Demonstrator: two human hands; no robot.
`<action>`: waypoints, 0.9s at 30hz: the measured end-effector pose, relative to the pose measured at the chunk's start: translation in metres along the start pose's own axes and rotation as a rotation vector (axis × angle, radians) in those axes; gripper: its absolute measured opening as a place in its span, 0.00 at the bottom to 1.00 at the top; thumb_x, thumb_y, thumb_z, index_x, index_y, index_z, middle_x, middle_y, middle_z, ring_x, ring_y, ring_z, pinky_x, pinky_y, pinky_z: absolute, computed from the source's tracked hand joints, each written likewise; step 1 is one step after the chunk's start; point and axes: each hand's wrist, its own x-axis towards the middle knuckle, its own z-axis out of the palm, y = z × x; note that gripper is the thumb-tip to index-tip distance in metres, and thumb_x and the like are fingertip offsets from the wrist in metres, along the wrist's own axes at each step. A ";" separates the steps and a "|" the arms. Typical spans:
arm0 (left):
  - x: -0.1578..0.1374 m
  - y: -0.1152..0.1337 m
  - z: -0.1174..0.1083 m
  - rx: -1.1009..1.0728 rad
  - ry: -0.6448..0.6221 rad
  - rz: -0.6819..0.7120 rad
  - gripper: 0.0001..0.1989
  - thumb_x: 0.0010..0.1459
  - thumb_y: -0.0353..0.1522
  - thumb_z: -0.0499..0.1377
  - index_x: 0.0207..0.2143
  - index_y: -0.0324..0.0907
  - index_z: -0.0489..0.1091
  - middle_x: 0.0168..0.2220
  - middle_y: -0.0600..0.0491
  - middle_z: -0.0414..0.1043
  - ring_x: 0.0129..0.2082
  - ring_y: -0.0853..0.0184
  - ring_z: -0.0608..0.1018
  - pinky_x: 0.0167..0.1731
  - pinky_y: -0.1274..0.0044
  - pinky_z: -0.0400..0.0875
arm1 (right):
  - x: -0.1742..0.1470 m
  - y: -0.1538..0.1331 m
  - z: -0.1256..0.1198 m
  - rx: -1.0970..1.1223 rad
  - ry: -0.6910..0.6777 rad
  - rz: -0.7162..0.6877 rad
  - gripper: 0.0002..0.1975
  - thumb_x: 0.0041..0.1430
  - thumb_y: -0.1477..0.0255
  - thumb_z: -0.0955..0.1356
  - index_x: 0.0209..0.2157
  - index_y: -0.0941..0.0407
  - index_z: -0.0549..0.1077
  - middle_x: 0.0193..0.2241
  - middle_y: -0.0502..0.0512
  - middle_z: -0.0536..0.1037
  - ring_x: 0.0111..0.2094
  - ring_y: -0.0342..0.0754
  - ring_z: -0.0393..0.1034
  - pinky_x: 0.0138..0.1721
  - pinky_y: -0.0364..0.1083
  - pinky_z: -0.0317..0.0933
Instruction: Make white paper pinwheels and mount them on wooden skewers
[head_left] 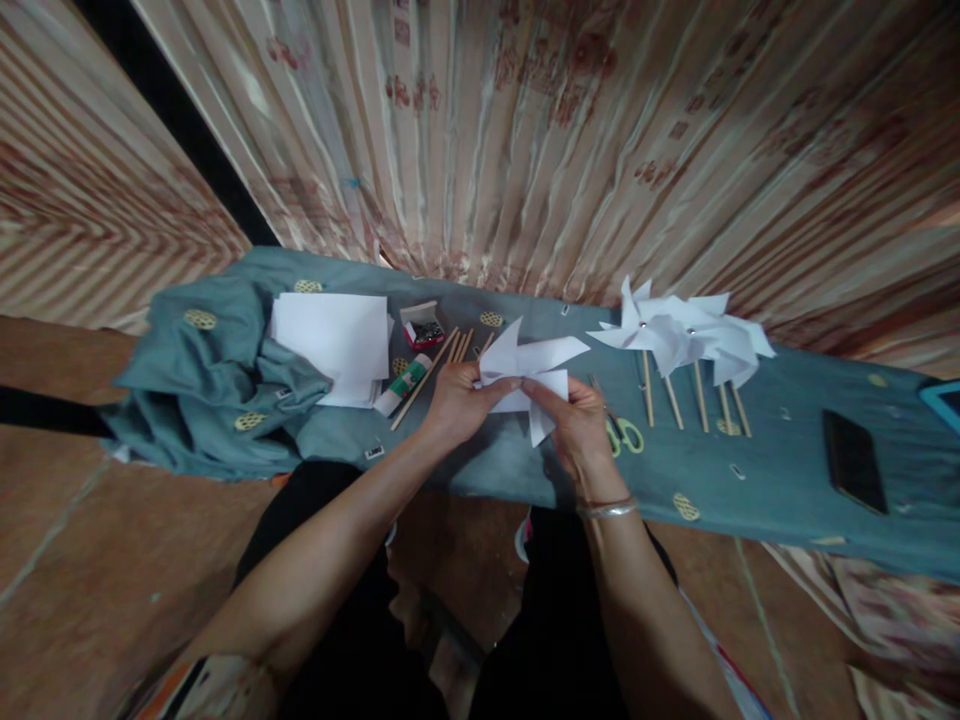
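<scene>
Between my two hands is a white paper pinwheel [517,362] with folded blades, held above the cloth-covered table. My left hand [459,402] grips its left side, the thumb pressed near the middle. On the right side my right hand [581,425] is closed on the same paper, its thumb meeting the other at the centre. Just beyond my right hand lie scissors with light green handles [628,436], partly hidden by it. Beside my left hand are several wooden sticks [427,378] and a green and white glue stick [403,385].
A stack of white paper [334,345] lies at left, next to bunched cloth [210,370]. An open small box of dark metal pieces [424,328] stands behind the sticks. Several finished pinwheels [682,330] on sticks lie at right, with a black phone [853,460] farther right. A curtain [480,150] hangs behind.
</scene>
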 end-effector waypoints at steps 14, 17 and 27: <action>0.002 -0.003 -0.001 -0.066 -0.024 -0.005 0.10 0.44 0.36 0.68 0.28 0.38 0.80 0.27 0.53 0.80 0.26 0.68 0.77 0.28 0.78 0.71 | 0.002 -0.008 -0.002 -0.085 0.012 -0.010 0.17 0.31 0.65 0.81 0.27 0.54 0.82 0.25 0.49 0.83 0.24 0.45 0.74 0.30 0.46 0.69; 0.001 -0.001 -0.001 -0.056 -0.029 -0.021 0.08 0.43 0.34 0.68 0.27 0.38 0.79 0.26 0.54 0.79 0.25 0.68 0.77 0.27 0.79 0.70 | 0.002 -0.010 -0.004 -0.113 -0.012 0.009 0.16 0.31 0.65 0.81 0.26 0.54 0.82 0.25 0.49 0.83 0.24 0.46 0.74 0.30 0.47 0.70; -0.001 0.001 0.001 -0.132 -0.050 -0.075 0.06 0.40 0.30 0.69 0.24 0.38 0.78 0.24 0.55 0.78 0.24 0.69 0.76 0.28 0.78 0.71 | 0.001 -0.008 -0.003 -0.127 0.014 0.021 0.15 0.29 0.65 0.81 0.23 0.54 0.81 0.22 0.48 0.81 0.21 0.44 0.71 0.27 0.45 0.65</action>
